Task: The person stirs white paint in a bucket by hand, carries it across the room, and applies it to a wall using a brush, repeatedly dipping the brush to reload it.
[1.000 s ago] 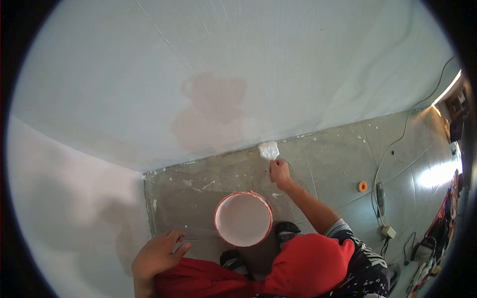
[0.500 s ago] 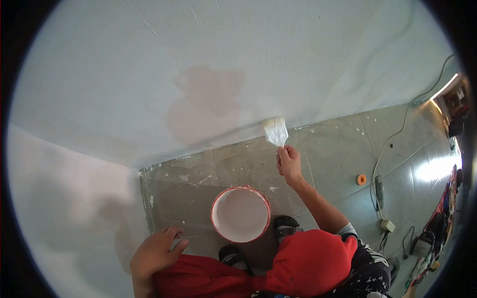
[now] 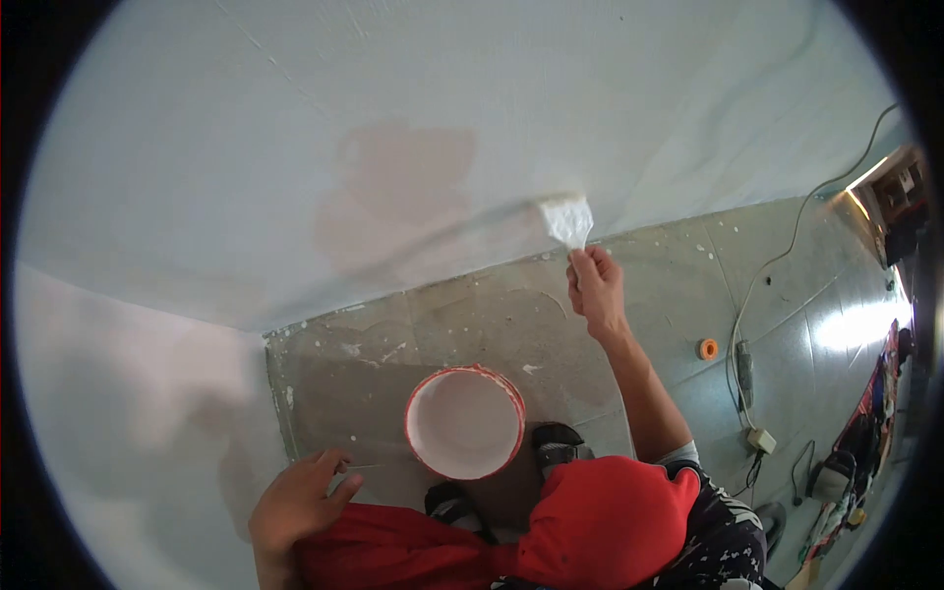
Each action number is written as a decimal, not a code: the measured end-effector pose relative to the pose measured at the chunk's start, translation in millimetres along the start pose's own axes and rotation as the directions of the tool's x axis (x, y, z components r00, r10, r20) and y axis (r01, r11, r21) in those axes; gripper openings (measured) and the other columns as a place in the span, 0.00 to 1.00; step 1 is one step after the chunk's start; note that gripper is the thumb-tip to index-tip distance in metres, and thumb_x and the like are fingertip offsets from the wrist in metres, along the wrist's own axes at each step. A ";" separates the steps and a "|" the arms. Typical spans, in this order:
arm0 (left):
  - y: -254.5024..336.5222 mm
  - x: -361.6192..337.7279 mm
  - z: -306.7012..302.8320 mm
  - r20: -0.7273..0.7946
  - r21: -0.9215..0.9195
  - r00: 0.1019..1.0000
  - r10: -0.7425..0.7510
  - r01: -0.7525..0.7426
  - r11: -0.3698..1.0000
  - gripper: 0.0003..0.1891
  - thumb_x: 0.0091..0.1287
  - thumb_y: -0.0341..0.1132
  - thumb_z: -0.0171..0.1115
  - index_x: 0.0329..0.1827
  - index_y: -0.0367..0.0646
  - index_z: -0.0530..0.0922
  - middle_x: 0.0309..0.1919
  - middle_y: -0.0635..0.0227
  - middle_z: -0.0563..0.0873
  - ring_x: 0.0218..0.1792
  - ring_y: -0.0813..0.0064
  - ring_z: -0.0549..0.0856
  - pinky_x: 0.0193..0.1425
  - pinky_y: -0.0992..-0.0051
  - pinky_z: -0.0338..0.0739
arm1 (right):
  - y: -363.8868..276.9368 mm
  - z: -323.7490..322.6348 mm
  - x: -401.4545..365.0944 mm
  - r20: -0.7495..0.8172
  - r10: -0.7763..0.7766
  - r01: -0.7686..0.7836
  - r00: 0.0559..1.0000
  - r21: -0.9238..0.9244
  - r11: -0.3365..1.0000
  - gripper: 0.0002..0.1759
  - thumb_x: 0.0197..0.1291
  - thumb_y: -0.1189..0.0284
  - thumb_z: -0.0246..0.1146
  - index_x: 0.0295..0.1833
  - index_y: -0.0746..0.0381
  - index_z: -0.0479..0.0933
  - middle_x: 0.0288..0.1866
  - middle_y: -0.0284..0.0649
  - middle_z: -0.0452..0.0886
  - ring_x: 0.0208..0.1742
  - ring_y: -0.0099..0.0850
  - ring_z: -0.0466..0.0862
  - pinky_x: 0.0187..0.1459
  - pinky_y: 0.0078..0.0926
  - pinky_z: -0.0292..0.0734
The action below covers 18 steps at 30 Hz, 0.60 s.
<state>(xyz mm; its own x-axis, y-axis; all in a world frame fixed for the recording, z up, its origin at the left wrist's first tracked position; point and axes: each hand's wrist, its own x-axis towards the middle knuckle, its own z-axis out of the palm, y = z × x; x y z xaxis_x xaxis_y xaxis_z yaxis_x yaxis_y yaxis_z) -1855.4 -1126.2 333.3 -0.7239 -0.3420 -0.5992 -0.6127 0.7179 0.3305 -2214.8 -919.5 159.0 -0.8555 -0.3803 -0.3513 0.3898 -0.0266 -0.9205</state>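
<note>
My right hand [image 3: 598, 290] is closed round the handle of a wide paintbrush [image 3: 568, 222]. White paint coats the brush, and its pale bristle tips meet the lower part of the wall [image 3: 472, 98], just above the floor line. Resting by my red-clad knee, my left hand [image 3: 300, 500] has its thumb and fingers apart and loosely bent, with nothing visible in it. Between my hands, in front of my feet, stands a round bucket [image 3: 465, 423] with a red rim and whitish paint inside.
Paint spots mark the tiled floor [image 3: 678, 295]. To the right lie an orange tape roll [image 3: 707, 349], a grey-green tool [image 3: 744, 374] and a cable [image 3: 752, 285] running to a pale socket block [image 3: 761, 441]. A second wall [image 3: 128, 413] meets the first at the left corner.
My right hand has moved the paintbrush up and to the right along the wall. My left hand stays by the knee. The whole view has shifted slightly.
</note>
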 end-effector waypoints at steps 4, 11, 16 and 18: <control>8.0 4.9 -5.4 0.008 0.001 0.999 -0.039 0.039 0.999 0.17 0.70 0.44 0.61 0.52 0.40 0.76 0.44 0.54 0.85 0.48 0.52 0.84 0.52 0.60 0.78 | -16.5 -4.4 -9.9 0.018 -0.158 0.157 0.987 0.052 0.986 0.12 0.71 0.64 0.58 0.38 0.61 0.72 0.22 0.28 0.71 0.16 0.16 0.66 0.15 0.18 0.57; 2.2 2.3 -0.6 0.022 0.013 1.000 -0.018 0.018 1.000 0.18 0.71 0.45 0.60 0.54 0.40 0.76 0.46 0.53 0.85 0.50 0.50 0.84 0.54 0.59 0.78 | 107.5 -35.6 56.4 -0.063 0.082 -0.089 0.995 -0.105 0.991 0.11 0.68 0.65 0.58 0.37 0.62 0.73 0.21 0.29 0.70 0.16 0.18 0.66 0.15 0.21 0.58; -12.6 34.4 24.9 0.173 0.033 0.983 0.065 -0.071 0.997 0.21 0.71 0.47 0.59 0.56 0.39 0.75 0.47 0.50 0.85 0.51 0.50 0.84 0.55 0.59 0.78 | 81.0 -40.9 33.5 -0.104 0.204 -0.227 0.973 -0.316 0.921 0.12 0.67 0.64 0.60 0.36 0.63 0.75 0.22 0.31 0.72 0.17 0.19 0.67 0.15 0.23 0.59; -19.8 58.6 30.6 0.298 -0.044 0.953 0.049 -0.038 0.998 0.25 0.70 0.50 0.61 0.57 0.36 0.74 0.50 0.48 0.84 0.52 0.53 0.84 0.56 0.62 0.78 | 44.6 -37.1 15.1 0.024 0.265 -0.219 0.964 -0.495 0.841 0.13 0.66 0.64 0.62 0.37 0.64 0.76 0.23 0.32 0.74 0.18 0.19 0.70 0.17 0.23 0.62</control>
<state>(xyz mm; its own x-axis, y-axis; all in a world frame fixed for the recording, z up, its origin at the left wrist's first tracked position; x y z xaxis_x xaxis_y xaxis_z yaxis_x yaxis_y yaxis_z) -1876.0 -1141.9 269.3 -0.6259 -0.1102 -0.7721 -0.5983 0.7029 0.3847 -2222.9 -892.1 106.3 -0.7132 -0.3960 -0.5784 0.3465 0.5181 -0.7820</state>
